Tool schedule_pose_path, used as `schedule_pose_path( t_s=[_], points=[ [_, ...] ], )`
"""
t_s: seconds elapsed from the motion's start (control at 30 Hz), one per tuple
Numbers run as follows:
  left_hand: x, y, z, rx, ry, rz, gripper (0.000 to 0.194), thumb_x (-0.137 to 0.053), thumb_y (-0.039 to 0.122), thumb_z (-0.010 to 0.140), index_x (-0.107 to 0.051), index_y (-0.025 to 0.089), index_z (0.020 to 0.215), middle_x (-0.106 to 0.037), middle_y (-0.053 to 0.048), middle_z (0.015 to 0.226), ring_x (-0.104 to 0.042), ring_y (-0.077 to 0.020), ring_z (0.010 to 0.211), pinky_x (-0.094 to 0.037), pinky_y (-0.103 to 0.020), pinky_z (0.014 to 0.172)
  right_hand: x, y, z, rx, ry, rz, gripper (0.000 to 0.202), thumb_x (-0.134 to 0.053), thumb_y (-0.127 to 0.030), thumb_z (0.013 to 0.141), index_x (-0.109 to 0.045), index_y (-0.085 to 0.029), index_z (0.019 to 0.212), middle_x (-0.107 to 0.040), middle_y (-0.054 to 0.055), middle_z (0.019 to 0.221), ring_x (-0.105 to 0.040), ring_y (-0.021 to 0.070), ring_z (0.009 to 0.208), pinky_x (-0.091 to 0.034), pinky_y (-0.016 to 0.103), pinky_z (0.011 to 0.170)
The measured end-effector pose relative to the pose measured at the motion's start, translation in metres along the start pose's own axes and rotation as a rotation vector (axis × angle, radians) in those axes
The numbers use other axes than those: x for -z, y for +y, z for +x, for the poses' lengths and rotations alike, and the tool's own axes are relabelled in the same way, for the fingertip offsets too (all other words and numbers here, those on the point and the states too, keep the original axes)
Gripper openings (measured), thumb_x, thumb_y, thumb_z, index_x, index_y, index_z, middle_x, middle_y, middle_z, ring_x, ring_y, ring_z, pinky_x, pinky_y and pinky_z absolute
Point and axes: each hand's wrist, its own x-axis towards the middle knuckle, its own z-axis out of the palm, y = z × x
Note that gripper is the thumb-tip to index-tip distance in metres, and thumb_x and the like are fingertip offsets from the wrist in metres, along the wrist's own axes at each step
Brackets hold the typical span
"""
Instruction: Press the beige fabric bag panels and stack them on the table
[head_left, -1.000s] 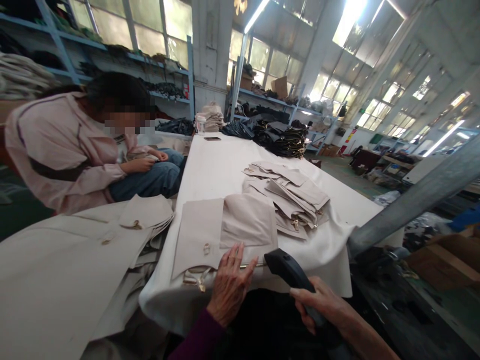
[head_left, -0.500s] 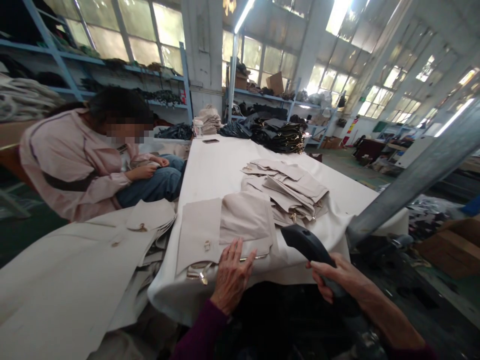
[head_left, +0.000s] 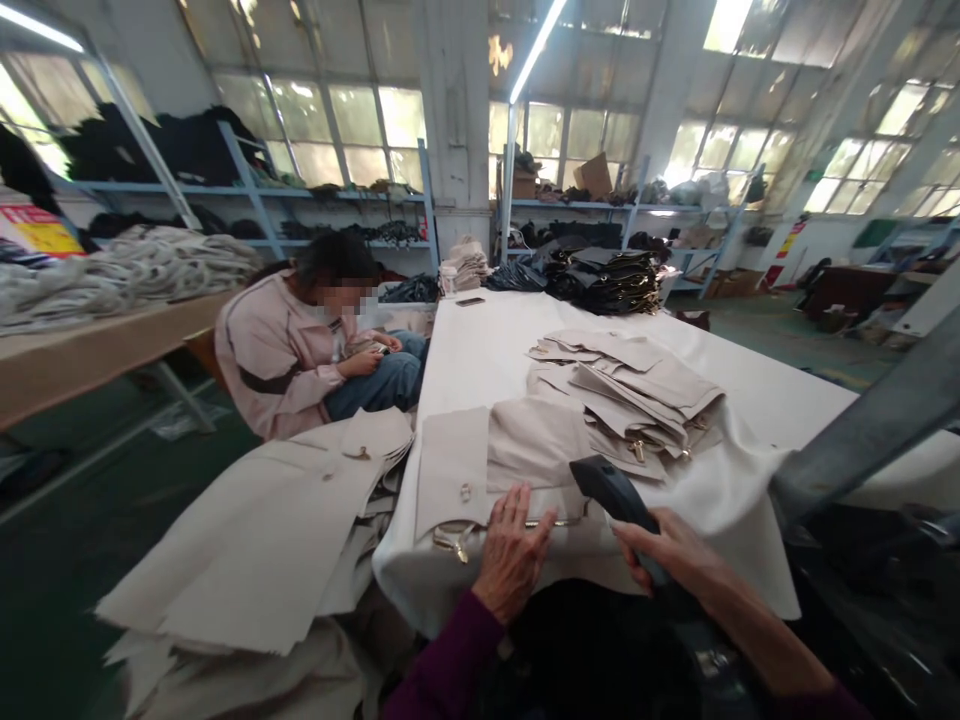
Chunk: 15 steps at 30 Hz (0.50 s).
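A beige fabric piece (head_left: 536, 440) with a zipper and gold-coloured metal fittings lies flat at the near edge of the white-covered table (head_left: 480, 340). On its lower edge, by the zipper, my left hand (head_left: 517, 550) rests with the fingers spread. My right hand (head_left: 660, 550) is wrapped round the handle of a black handheld tool (head_left: 611, 490), whose head is over the right edge of the piece. Whether the head touches the fabric, I cannot tell. Behind it lies a loose pile of similar beige pieces (head_left: 637, 385).
More beige pieces (head_left: 262, 530) are stacked at the left. A person in a pink jacket (head_left: 262, 350) sits beyond them. Dark folded goods (head_left: 607, 275) and a phone (head_left: 471, 301) lie at the table's far end. A slanted metal post (head_left: 862, 440) stands at the right.
The view has swung left, so everything appears further right. The black tool's head has come nearer to the beige piece and now overlaps its right edge. My left hand stays on the fabric.
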Motion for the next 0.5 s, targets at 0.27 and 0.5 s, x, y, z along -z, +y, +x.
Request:
schedule_pose_path(
  t_s=[0.27, 0.5],
  points=[
    [0.008, 0.005, -0.016, -0.065, 0.066, -0.002, 0.044, -0.055, 0.021, 0.085, -0.049, 0.018, 0.128, -0.049, -0.018, 0.135, -0.045, -0.032, 0.125, -0.041, -0.048, 0.1, 0.012, -0.001, -0.043, 0.013, 0.021, -0.094, 0.043, -0.06, -0.057, 0.074, -0.05, -0.019, 0.056, -0.048, -0.003, 0.039, -0.048, 0.0115, 0.037, -0.04, 0.022, 0.04],
    [0.009, -0.003, -0.048, 0.42, 0.555, -0.07, 0.035, -0.043, 0.011, 0.09, -0.049, 0.01, 0.124, -0.066, -0.012, 0.097, -0.065, -0.019, 0.085, -0.054, -0.029, 0.072, -0.023, -0.027, -0.036, -0.011, -0.165, -0.173, 0.042, -0.057, -0.059, 0.074, -0.05, -0.019, 0.065, -0.051, -0.004, 0.048, -0.047, 0.0094, 0.038, -0.043, 0.021, 0.04]
  ],
)
